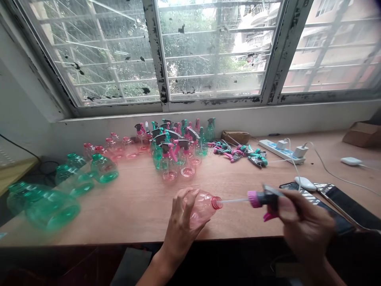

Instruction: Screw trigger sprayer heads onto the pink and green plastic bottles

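Note:
My left hand (183, 216) is wrapped around a clear pink bottle (202, 207), which it holds tilted on its side with the open neck pointing right. In my right hand (306, 222) is a spray trigger head (264, 199) with a pink collar, a dark body and a pink lever. The head's thin clear tube reaches left, and its end is at the bottle's mouth. The collar stands apart from the neck. Motion blurs my right hand slightly.
Assembled spray bottles (187, 159) crowd the back middle. Loose trigger heads (238, 153) lie right of them, near a brown pouch (235, 137) and a power strip (281, 151). Open green bottles (53, 208) and pink bottles (113, 145) stand at left. Phones (348, 200) lie at right.

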A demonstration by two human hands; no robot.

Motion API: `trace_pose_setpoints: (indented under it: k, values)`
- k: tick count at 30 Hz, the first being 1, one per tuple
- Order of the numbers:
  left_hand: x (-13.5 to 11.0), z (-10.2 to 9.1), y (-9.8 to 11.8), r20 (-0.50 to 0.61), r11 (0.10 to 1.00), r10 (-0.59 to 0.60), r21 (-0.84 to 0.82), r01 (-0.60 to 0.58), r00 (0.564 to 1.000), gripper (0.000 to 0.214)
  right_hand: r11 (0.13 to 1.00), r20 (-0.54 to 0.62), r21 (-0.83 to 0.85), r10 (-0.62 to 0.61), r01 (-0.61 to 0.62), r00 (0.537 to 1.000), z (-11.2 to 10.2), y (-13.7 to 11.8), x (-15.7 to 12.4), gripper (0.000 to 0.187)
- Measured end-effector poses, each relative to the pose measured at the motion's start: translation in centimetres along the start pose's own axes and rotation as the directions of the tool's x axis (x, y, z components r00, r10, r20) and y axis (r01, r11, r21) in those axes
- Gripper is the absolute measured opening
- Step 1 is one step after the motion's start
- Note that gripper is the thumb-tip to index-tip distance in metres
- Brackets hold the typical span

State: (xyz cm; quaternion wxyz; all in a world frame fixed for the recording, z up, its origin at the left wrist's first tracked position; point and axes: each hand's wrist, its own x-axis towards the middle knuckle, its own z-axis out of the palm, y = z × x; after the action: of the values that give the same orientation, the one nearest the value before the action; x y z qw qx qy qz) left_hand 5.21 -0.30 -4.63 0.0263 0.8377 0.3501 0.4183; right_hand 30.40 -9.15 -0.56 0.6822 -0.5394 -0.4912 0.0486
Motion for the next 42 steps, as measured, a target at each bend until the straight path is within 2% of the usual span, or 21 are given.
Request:
trace_pose_setpoints:
  k: [2,4,5,7,9,10,12,13,14,16,18,21,25,29,32,34,36,42]
  values:
    - [-0.2,-0.1,-0.1,0.023,0.999,0.035,0.005,-0.035,0.999,0.083,0.996,0.205,-0.046,-0.062,0.073,0.977,1.6,0.7,-0.5,0.010]
    - [-0.6,-0.4,-0.3,0.080,0.999,0.031,-0.036,-0.028,0.996,0.088,0.999,0.410,-0.011,-0.032,0.040,0.912,3.2,1.3,-0.9,0.027]
    - [-0.7,-0.6,-0.4,0.120,0.997,0.008,-0.078,0.001,0.993,0.084,1.000,0.465,0.019,0.000,-0.010,0.886,3.9,1.6,-1.1,0.032]
    - [-0.8,-1.1,-0.4,0.203,0.978,-0.066,-0.182,0.104,0.977,0.067,0.985,0.492,0.078,0.097,-0.155,0.865,4.8,2.2,-1.6,0.033]
    - [-0.7,-1.4,-0.4,0.227,0.929,-0.160,-0.295,0.224,0.961,0.057,0.939,0.494,0.137,0.212,-0.316,0.843,5.1,2.7,-1.8,0.033]
    - [-0.6,-1.4,-0.4,0.199,0.891,-0.215,-0.360,0.275,0.956,0.061,0.910,0.508,0.159,0.257,-0.383,0.822,5.2,2.9,-1.8,0.035]
    - [-0.2,-1.4,-0.7,0.151,0.785,-0.340,-0.498,0.368,0.928,0.084,0.860,0.560,0.172,0.315,-0.480,0.766,5.2,3.3,-1.7,0.038]
    - [0.0,-1.4,-1.0,0.178,0.716,-0.391,-0.557,0.420,0.903,0.096,0.844,0.585,0.165,0.333,-0.510,0.740,5.1,3.4,-1.5,0.038]
    - [0.2,-1.4,-1.2,0.245,0.649,-0.417,-0.594,0.476,0.875,0.102,0.832,0.606,0.153,0.347,-0.533,0.716,5.1,3.4,-1.4,0.037]
    - [0.5,-1.6,-1.7,0.420,0.553,-0.390,-0.604,0.573,0.819,0.098,0.818,0.635,0.124,0.370,-0.562,0.679,5.0,3.4,-1.1,0.036]
    - [0.7,-1.8,-2.0,0.481,0.537,-0.358,-0.596,0.597,0.801,0.088,0.807,0.665,0.116,0.370,-0.579,0.649,5.0,3.2,-0.9,0.036]
    - [0.6,-1.9,-2.0,0.413,0.592,-0.384,-0.576,0.563,0.826,0.087,0.787,0.724,0.137,0.335,-0.602,0.603,5.0,2.9,-0.8,0.036]
    - [0.1,-1.7,-1.9,0.357,0.666,-0.380,-0.535,0.520,0.853,0.091,0.819,0.748,0.136,0.283,-0.557,0.600,5.2,3.2,-0.9,0.033]
    - [-0.1,-1.6,-2.0,0.352,0.690,-0.364,-0.521,0.503,0.862,0.100,0.817,0.729,0.105,0.325,-0.567,0.603,5.4,3.7,-1.0,0.030]
    - [0.1,-1.7,-2.1,0.396,0.619,-0.379,-0.563,0.547,0.836,0.103,0.798,0.727,0.110,0.341,-0.592,0.596,5.4,3.5,-1.1,0.033]
    - [0.3,-1.8,-2.2,0.446,0.556,-0.381,-0.589,0.586,0.810,0.095,0.796,0.723,0.128,0.334,-0.592,0.605,5.4,3.3,-1.2,0.032]
    - [0.4,-2.0,-2.2,0.468,0.535,-0.376,-0.595,0.600,0.800,0.088,0.800,0.717,0.132,0.331,-0.585,0.614,5.5,3.3,-1.2,0.030]
    - [0.1,-2.3,-1.8,0.423,0.651,-0.336,-0.542,0.532,0.841,0.098,0.814,0.697,0.117,0.341,-0.568,0.631,5.6,4.3,-1.2,0.032]
